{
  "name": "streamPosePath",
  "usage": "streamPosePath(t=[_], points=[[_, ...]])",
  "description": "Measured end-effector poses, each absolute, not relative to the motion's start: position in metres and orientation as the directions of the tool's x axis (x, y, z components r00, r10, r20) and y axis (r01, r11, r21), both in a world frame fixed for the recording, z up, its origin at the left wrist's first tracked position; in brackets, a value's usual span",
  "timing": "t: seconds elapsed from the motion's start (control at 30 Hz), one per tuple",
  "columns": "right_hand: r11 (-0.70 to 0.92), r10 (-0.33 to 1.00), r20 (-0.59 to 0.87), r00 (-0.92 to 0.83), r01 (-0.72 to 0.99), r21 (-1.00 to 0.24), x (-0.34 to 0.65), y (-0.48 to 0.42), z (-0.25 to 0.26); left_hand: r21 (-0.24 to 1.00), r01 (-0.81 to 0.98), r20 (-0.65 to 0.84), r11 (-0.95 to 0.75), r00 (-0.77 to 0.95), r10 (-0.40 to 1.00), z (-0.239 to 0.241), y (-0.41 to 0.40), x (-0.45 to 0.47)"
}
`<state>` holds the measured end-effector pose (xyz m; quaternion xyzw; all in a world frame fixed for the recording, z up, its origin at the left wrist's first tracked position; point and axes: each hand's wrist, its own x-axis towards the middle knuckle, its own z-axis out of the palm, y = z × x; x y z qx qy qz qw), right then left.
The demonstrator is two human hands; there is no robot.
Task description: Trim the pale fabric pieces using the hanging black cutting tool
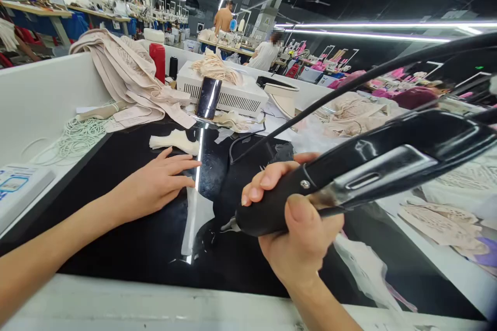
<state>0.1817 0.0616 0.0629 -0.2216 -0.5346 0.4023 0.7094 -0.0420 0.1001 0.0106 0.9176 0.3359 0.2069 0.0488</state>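
Note:
My right hand (306,232) is wrapped round a black glue gun (349,165) with a metal lever and a cable or hose trailing from its back. Its small metal nozzle (232,225) points left, low over the shiny black work mat (128,243). My left hand (155,183) lies palm down with fingers stretched out and holds nothing. By its fingertips, a thin translucent cut piece (199,212) lies flat on the mat. Just beyond that hand is a small stack of cream fabric pieces (174,140). Whether the nozzle touches the mat I cannot tell.
Behind the mat stand a phone (209,97), a white vented box (229,94) and a red cylinder (157,61). Beige fabric strips (120,70) hang over the left wall, above tangled pale cord (79,137). A black cable (310,106) crosses the right side; translucent scraps (365,264) lie below.

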Motion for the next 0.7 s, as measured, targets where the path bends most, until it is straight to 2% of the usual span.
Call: streamPosePath(t=[0.07, 0.17, 0.23, 0.47, 0.7], points=[[0.572, 0.811, 0.575, 0.104, -0.345, -0.744, 0.178, 0.063, 0.061, 0.307, 0.584, 0.339, -0.751, 0.670, 0.660, 0.011, 0.095, -0.038], [0.575, 0.809, 0.576, 0.117, -0.359, -0.735, 0.172, 0.066, 0.059, 0.459, 0.513, 0.244, -0.725, 0.712, 0.658, 0.011, 0.087, -0.033], [0.572, 0.811, 0.572, 0.122, -0.365, -0.735, 0.167, 0.068, 0.059, 0.517, 0.482, 0.180, -0.707, 0.747, 0.641, 0.011, 0.084, -0.030], [0.567, 0.820, 0.555, 0.138, -0.322, -0.758, 0.158, 0.070, 0.053, 0.567, 0.520, 0.018, -0.639, 0.768, 0.640, 0.011, 0.080, -0.028], [0.581, 0.807, 0.580, 0.112, -0.322, -0.747, 0.160, 0.069, 0.050, 0.556, 0.530, -0.008, -0.641, 0.774, 0.633, 0.014, 0.079, -0.028]])
